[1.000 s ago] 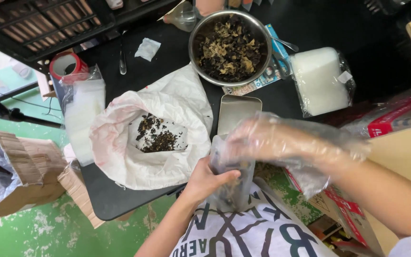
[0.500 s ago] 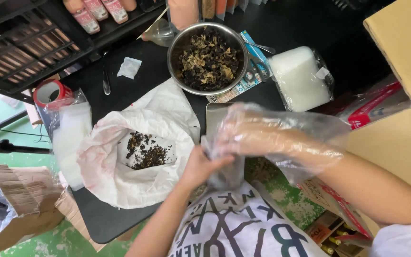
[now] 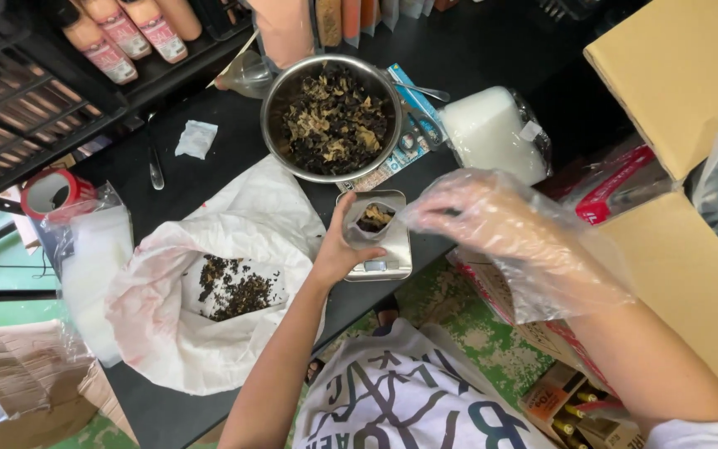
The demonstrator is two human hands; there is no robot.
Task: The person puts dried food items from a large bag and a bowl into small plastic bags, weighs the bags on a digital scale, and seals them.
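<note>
Landmark: small digital scale [image 3: 376,249] near the front edge of the black worktop [image 3: 475,50].
Left hand [image 3: 336,254]: bare, at the scale's left side; grip closed round a small clear pouch [image 3: 369,220], held upright with mouth open over the scale platform.
Pouch contents: a little dark and pale dried matter visible inside (contact between pouch bottom and platform not discernible).
Right hand [image 3: 479,216]: just right of the scale, covered by a loose clear plastic glove; fingers loosely curled, tips pointing toward the pouch mouth; whether anything is pinched between them cannot be told through the plastic.
Metal bowl [image 3: 331,116]: just behind the scale, filled with dark and tan dried pieces, resting on a printed blue card [image 3: 409,137].
White sack [image 3: 201,299]: left of the scale, mouth open, a heap of dark dried bits inside.
Bagged white block [image 3: 492,133]: behind and right of the scale, wrapped in clear film.
Red tape roll [image 3: 53,193]: far left of the scale, beside a clear bag holding white material.
White sachet [image 3: 196,138]: behind and left of the scale, lying flat, apart from the bowl.
Cardboard boxes [image 3: 683,75]: right of the scale, well apart from it.
Black wire rack [image 3: 18,108]: far back left of the scale, bottles with pink labels on it.
</note>
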